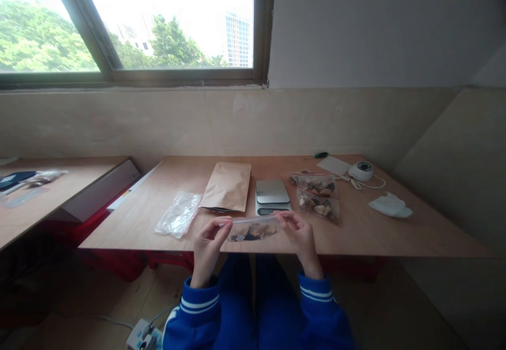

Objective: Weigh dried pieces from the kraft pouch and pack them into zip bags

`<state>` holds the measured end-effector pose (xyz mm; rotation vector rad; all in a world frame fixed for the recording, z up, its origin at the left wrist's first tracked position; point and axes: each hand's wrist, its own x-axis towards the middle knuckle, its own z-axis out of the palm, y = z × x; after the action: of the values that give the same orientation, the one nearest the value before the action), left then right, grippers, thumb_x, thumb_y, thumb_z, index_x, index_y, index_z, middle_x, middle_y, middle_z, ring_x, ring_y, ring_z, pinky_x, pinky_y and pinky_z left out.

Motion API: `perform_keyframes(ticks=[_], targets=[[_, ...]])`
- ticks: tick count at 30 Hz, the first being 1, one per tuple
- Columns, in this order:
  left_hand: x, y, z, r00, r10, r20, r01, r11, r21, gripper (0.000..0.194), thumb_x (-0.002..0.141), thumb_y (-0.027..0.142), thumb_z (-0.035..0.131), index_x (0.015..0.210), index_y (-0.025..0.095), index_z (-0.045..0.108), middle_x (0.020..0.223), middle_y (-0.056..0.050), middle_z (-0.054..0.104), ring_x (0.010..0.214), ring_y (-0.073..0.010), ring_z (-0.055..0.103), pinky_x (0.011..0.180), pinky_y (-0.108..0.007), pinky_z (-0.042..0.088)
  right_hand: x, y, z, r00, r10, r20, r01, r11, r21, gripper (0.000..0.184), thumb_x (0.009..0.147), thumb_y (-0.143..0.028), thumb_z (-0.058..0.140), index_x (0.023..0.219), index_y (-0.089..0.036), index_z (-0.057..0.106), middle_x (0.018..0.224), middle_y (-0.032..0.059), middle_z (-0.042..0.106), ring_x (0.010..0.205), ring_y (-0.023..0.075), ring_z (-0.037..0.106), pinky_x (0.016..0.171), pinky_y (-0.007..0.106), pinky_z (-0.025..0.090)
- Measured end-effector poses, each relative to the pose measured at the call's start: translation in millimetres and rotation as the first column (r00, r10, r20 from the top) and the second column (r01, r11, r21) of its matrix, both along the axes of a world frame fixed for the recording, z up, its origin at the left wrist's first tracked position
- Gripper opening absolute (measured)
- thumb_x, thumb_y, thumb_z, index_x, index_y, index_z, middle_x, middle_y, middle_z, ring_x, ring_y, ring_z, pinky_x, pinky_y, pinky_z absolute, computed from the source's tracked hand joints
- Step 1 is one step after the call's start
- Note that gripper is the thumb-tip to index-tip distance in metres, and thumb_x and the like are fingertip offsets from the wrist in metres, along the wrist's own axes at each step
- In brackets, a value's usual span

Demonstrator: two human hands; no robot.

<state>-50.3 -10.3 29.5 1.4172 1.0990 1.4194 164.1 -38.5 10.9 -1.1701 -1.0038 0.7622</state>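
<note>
Between my two hands a clear zip bag [255, 231] is stretched out near the table's front edge, with tan and dark dried pieces inside. My left hand [209, 238] pinches its top left corner between thumb and fingers. At the top right corner my right hand [298, 234] pinches the same bag. Just behind the bag lies a kitchen scale [272, 192] with a bare metal plate. A brown paper pouch [227, 185] lies left of the scale. Further left is a stack of clear plastic bags [179, 215]. Filled zip bags [319, 207] rest right of the scale.
A white dome camera [360, 171] with a cable stands at the back right, near a white card [333, 165] and a green-handled screwdriver [321, 155]. Crumpled white tissue [390, 205] lies at right. A second table [79, 178] stands left; a power strip [144, 334] is on the floor.
</note>
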Motion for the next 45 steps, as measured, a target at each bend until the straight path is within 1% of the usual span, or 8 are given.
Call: perform_keyframes(ticks=[4,7,10,13,19,25,38,45], targets=[[9,-4,0.9,0.998,-0.005,0.068,0.008,0.999,-0.040,0.020,0.074,0.036,0.070,0.076,0.017,0.065,0.076,-0.003,0.070,0.078,-0.0192,0.066,0.075,-0.031,0.053,-2,0,-1.1,0.994,0.013,-0.106,-0.008,0.999,0.046,0.019,0.076,-0.038,0.069,0.079,-0.021,0.062,0.083,0.0043,0.072,0.083,0.0213,0.068,0.080,0.034,0.053],[21,-6,-2.2,0.978,-0.022,0.205,0.039,0.996,-0.084,0.021,0.080,0.039,0.063,0.082,0.019,0.059,0.070,0.001,0.066,0.069,-0.0155,0.065,0.067,-0.027,0.053,-10,1,-1.3,0.966,0.144,-0.213,-0.127,0.988,0.092,0.020,0.079,-0.038,0.067,0.087,-0.023,0.058,0.081,0.0009,0.070,0.079,0.0183,0.067,0.078,0.033,0.054],[30,-9,-5.9,0.930,-0.041,0.366,0.089,0.990,-0.113,0.020,0.083,0.039,0.060,0.090,0.021,0.055,0.077,0.001,0.067,0.074,-0.0160,0.067,0.069,-0.028,0.054,-18,4,-3.3,0.932,0.236,-0.276,-0.209,0.970,0.124,0.023,0.081,-0.039,0.066,0.096,-0.024,0.057,0.078,-0.0003,0.069,0.076,0.0164,0.067,0.075,0.030,0.053],[29,-11,-9.7,0.899,-0.075,0.432,0.133,0.986,-0.105,0.021,0.081,0.036,0.064,0.092,0.021,0.055,0.079,0.002,0.066,0.077,-0.0157,0.066,0.069,-0.027,0.054,-21,7,-8.5,0.932,0.213,-0.294,-0.192,0.976,0.100,0.022,0.082,-0.040,0.064,0.095,-0.021,0.062,0.075,0.0002,0.069,0.073,0.0142,0.066,0.073,0.026,0.052],[21,-6,-17.2,0.949,-0.090,0.301,0.102,0.994,-0.026,0.016,0.078,0.030,0.068,0.087,0.018,0.062,0.078,0.002,0.065,0.075,-0.0117,0.062,0.071,-0.021,0.048,-19,11,-15.9,0.949,0.151,-0.276,-0.144,0.989,0.045,0.023,0.080,-0.041,0.068,0.088,-0.019,0.069,0.079,0.0028,0.073,0.077,0.0165,0.069,0.079,0.029,0.052],[18,-5,-18.6,0.969,-0.082,0.232,0.087,0.996,-0.012,0.016,0.079,0.031,0.068,0.085,0.017,0.063,0.076,0.001,0.066,0.075,-0.0137,0.062,0.072,-0.023,0.048,-20,11,-17.1,0.956,0.172,-0.239,-0.174,0.985,0.014,0.029,0.076,-0.045,0.069,0.087,-0.018,0.071,0.086,0.0061,0.074,0.084,0.0217,0.070,0.085,0.037,0.053],[14,-8,-7.8,0.981,-0.077,0.177,0.074,0.997,0.019,0.012,0.077,0.027,0.069,0.077,0.017,0.063,0.073,0.000,0.069,0.074,-0.0177,0.069,0.071,-0.027,0.052,-7,4,-7.6,0.992,0.122,0.015,-0.122,0.991,0.055,0.019,0.080,-0.038,0.066,0.080,-0.019,0.071,0.076,0.0031,0.071,0.075,0.0183,0.065,0.070,0.028,0.051],[15,-9,-14.3,0.967,-0.118,0.227,0.128,0.991,-0.028,0.012,0.075,0.026,0.070,0.075,0.016,0.064,0.068,-0.001,0.071,0.068,-0.0193,0.070,0.067,-0.029,0.053,-3,0,-7.1,0.996,0.093,-0.003,-0.092,0.990,0.106,0.014,0.078,-0.034,0.068,0.074,-0.021,0.070,0.073,0.0004,0.067,0.072,0.0156,0.062,0.067,0.025,0.048]])
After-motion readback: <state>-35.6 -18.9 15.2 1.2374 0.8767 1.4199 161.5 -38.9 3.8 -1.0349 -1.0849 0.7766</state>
